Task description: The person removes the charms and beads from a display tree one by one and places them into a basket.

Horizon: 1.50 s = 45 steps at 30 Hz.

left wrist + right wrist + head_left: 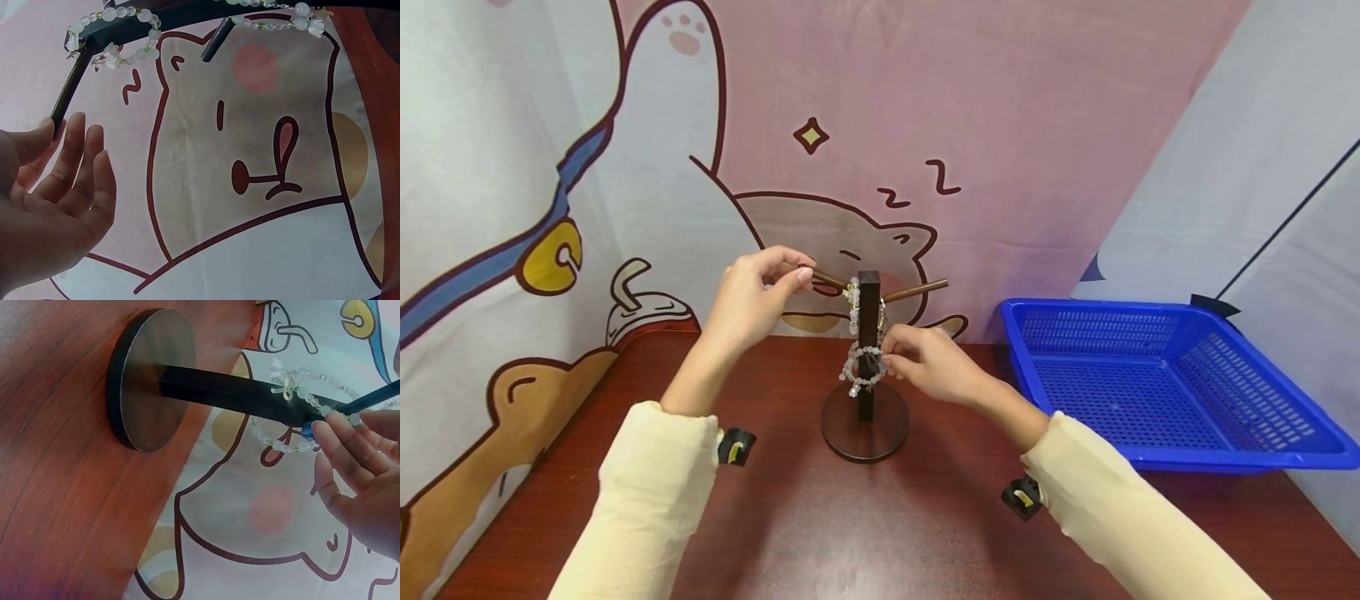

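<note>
A dark wooden bracelet stand (868,312) with a round base (865,437) stands on the table. My left hand (752,296) pinches the outer end of its left peg (829,277) between thumb and fingers. A pale beaded bracelet (853,307) hangs on that peg close to the post. Lower at the front is another clear-beaded bracelet (852,371) with small charms, and my right hand (934,365) pinches its right side. The right wrist view shows those fingertips at the beads beside the post. One more bracelet (882,315) hangs by the right peg (917,291).
A blue plastic basket (1022,358) stands on the right of the reddish-brown table (820,533). Behind the stand hangs a pink and white cartoon cloth (1000,125), close to the table's back edge.
</note>
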Motion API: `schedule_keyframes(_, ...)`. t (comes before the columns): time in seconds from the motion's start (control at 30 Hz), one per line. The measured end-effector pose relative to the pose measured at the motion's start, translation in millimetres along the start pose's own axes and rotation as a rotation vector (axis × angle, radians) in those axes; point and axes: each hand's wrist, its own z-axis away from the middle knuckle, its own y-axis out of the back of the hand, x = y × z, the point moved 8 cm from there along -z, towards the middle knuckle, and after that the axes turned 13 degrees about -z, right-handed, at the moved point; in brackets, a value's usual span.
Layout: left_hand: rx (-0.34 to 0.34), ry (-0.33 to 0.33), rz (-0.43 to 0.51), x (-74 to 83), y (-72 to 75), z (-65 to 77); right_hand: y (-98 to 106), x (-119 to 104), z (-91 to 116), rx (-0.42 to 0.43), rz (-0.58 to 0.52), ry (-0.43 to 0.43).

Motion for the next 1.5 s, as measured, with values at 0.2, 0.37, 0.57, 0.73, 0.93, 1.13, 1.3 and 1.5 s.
schedule_keyframes(0.2,-0.002,0.005,0.004,-0.7,-0.7,-0.2,2,-11,3,-0.022,-0.028,0.020)
schedule_keyframes(0.37,-0.002,0.004,0.013,-0.7,-0.6,0.1,7,-19,6,-0.033,-0.041,0.033)
schedule_keyframes(0.57,0.004,-0.004,0.014,0.1,0.3,0.6,15,-29,13,-0.046,-0.041,0.060)
schedule_keyframes(0.73,0.005,-0.010,0.019,0.3,0.4,0.6,20,-37,17,-0.066,-0.042,0.088)
schedule_keyframes(0.93,0.004,-0.012,0.021,0.2,0.5,-0.1,21,-46,23,-0.112,-0.011,0.119)
schedule_keyframes(1.13,0.002,-0.016,0.009,0.9,1.4,0.2,21,-51,28,-0.138,-0.005,0.151)
schedule_keyframes(1.3,-0.004,-0.017,-0.001,0.8,1.5,0.1,24,-48,32,-0.143,0.009,0.167)
schedule_keyframes(1.5,-0.008,-0.016,0.001,0.7,1.4,0.3,34,-42,36,-0.119,0.018,0.143)
